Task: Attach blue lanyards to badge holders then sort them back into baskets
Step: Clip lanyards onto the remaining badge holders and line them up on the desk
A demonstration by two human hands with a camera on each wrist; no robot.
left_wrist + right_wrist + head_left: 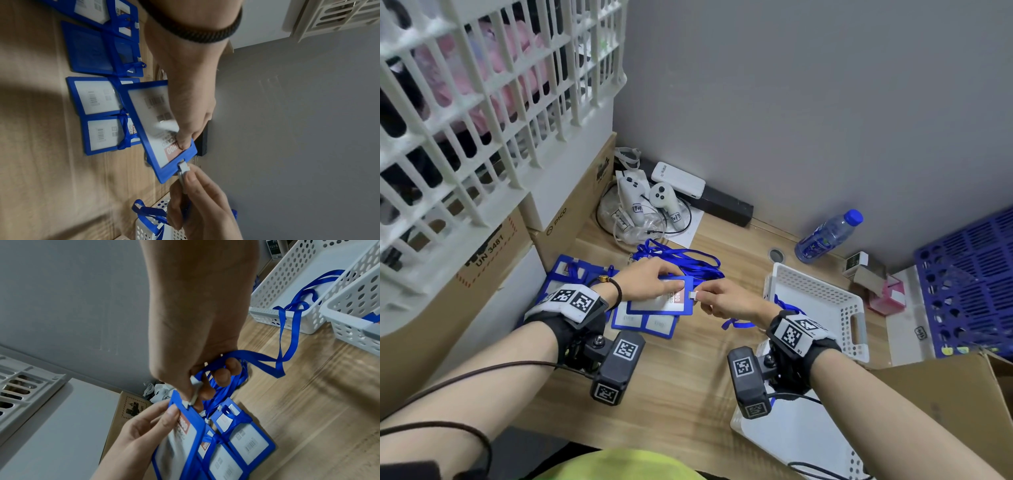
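My left hand (654, 277) grips a blue badge holder (659, 301) by its upper edge, thumb pressed on the clear front (183, 142). My right hand (714, 301) pinches the white clip (183, 168) of a blue lanyard (265, 360) at the slot in the holder's short end (186, 404). The lanyard trails from that hand toward a white basket (822, 294). Several more badge holders (643, 323) with lanyards tied on lie flat on the wooden desk under and left of my hands (96, 99). A pile of loose blue lanyards (681, 260) lies behind my hands.
A second white basket (801, 442) sits near my right forearm. Cardboard boxes (571, 222) and a white crate (465, 102) stand on the left. Two white controllers (650, 198), a water bottle (828, 236), a blue crate (969, 281) and a cardboard box (941, 401) lie around the desk.
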